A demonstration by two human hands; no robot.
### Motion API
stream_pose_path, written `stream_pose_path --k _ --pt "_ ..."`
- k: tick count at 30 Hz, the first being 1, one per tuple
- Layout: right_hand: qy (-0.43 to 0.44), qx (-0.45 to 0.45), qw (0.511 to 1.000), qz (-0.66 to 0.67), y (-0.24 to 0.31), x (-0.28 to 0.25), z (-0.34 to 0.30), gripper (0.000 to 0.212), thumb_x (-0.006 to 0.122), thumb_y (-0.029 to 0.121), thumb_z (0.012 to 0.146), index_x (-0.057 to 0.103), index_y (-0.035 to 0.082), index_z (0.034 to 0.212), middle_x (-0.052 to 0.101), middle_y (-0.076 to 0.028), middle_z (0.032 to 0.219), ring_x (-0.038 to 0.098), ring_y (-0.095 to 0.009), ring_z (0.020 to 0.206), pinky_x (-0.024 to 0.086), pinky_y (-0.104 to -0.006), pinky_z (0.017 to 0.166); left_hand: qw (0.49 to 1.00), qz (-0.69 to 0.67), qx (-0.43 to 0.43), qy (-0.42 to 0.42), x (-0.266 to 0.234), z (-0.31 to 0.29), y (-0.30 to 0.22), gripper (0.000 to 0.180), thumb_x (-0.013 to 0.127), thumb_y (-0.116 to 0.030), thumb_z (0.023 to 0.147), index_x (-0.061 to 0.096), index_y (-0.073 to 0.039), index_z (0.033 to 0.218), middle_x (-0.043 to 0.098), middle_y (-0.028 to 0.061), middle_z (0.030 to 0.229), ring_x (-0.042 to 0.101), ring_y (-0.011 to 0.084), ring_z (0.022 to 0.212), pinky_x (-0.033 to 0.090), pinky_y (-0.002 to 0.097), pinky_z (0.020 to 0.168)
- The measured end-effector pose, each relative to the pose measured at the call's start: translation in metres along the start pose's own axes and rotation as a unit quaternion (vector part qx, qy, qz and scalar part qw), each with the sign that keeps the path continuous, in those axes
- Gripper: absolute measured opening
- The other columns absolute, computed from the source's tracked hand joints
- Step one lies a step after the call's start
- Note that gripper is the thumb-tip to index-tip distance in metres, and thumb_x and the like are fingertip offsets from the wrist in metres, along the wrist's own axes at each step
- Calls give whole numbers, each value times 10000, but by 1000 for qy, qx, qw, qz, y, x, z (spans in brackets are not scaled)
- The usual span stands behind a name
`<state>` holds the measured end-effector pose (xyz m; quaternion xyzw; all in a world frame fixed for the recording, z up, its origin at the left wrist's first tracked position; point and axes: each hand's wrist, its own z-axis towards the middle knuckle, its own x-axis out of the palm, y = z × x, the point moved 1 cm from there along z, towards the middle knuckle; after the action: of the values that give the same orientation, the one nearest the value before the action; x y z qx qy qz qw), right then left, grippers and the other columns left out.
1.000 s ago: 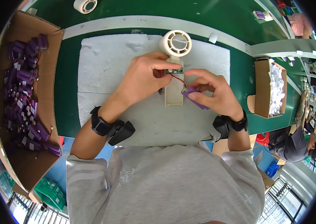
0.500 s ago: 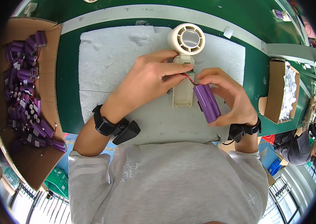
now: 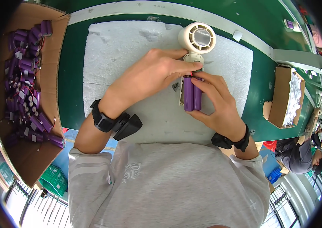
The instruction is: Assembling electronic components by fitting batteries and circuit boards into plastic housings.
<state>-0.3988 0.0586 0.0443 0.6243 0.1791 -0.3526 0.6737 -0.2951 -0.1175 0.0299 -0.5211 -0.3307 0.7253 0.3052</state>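
A cream handheld fan [image 3: 197, 38] lies on a white foam board, its round head away from me and its handle shell uncovered. My left hand [image 3: 161, 67] grips the upper handle just below the head, thumb and forefinger pressed by the small circuit board. A purple two-cell battery pack [image 3: 192, 94] is in my right hand [image 3: 220, 95], held between thumb at its near end and fingers at its far end. The pack lies over the open handle, covering most of it. A bit of red wire shows at its far end, beside my left fingertips.
At the left stands a cardboard box [image 3: 46, 79] with many purple battery packs. A smaller box [image 3: 280, 95] of white pieces is at the right. Under the fan lies the foam board [image 3: 111, 45] on a green table [image 3: 71, 102]. Another person [image 3: 299, 154] sits at far right.
My right hand has moved left with the battery pack, bringing it from beside the handle to over it and turning it in line with the handle. My left hand stays at the upper handle.
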Motion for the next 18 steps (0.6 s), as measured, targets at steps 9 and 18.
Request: stream_pose_path --k 9,18 --pt "-55 -6 996 -64 6 7 -7 524 834 1 559 640 -6 1045 548 -161 1234 613 -269 950 544 -344 790 1000 14 2 7 -4 0 -1 350 651 -11 803 676 -120 1135 649 195 1095 656 360 895 550 345 745" --pt "-56 67 995 -53 0 12 -1 599 860 24 532 602 53 1072 506 -140 1225 601 -263 946 530 -346 786 998 -67 -4 -9 -1 4 4 368 770 -101 695 702 -89 1057 660 152 934 630 335 712 520 381 668"
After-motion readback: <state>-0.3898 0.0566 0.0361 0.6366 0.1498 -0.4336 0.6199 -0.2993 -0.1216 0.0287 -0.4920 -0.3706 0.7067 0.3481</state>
